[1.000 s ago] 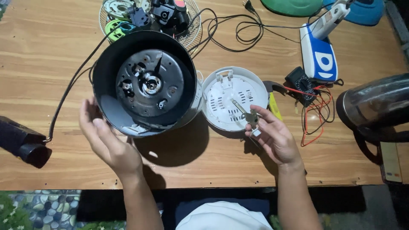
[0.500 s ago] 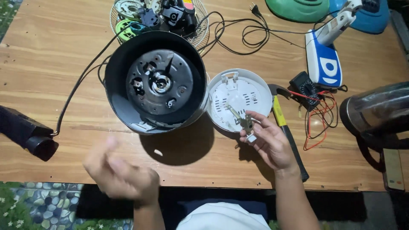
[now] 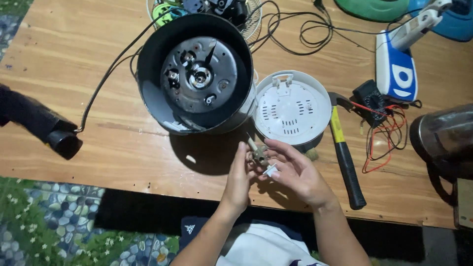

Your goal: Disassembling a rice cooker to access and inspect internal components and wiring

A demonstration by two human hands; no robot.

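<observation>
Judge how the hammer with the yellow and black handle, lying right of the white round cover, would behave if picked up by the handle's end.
The hammer would probably feel head-heavy, since its dark metal head sits at the far end. It looks stiff throughout. Its black lower grip likely resists slipping. Lying flat on the wooden table, it seems unlikely to roll.

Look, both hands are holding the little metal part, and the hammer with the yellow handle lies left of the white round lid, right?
Not quite. The hammer lies right of the white round lid, as the head view shows. Both the left hand and right hand do hold the little metal part.
</observation>
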